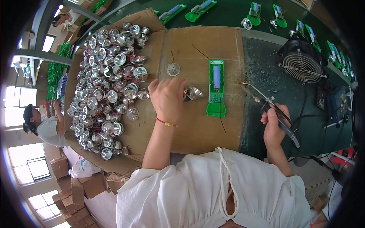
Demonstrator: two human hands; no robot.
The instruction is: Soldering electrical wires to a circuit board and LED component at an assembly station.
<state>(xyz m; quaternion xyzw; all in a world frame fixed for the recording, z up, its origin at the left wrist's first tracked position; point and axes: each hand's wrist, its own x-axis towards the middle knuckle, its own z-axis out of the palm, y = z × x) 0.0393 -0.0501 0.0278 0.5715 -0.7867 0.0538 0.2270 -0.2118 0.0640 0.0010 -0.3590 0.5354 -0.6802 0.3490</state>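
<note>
My left hand (167, 98) is over the cardboard, back of the hand up, with its fingers curled down. At its right edge it grips a small silver lamp reflector (195, 93); the fingertips are partly hidden. My right hand (274, 125) is closed around a soldering iron (283, 125), with a thin curved metal tube beside its tip, pointing up and left. Between the hands lies a green plastic lamp housing (216, 108) with a blue cylindrical battery (216, 77), a small circuit board and loose dark wires. Another reflector (173, 69) rests just beyond my left hand.
A large heap of silver reflectors (108, 81) with red wires fills a cardboard tray at the left. A black fan (302, 64) with a wire guard and a blue box-shaped device (338, 106) stand at the right. More green housings (201, 10) line the far edge. Other people are at the left.
</note>
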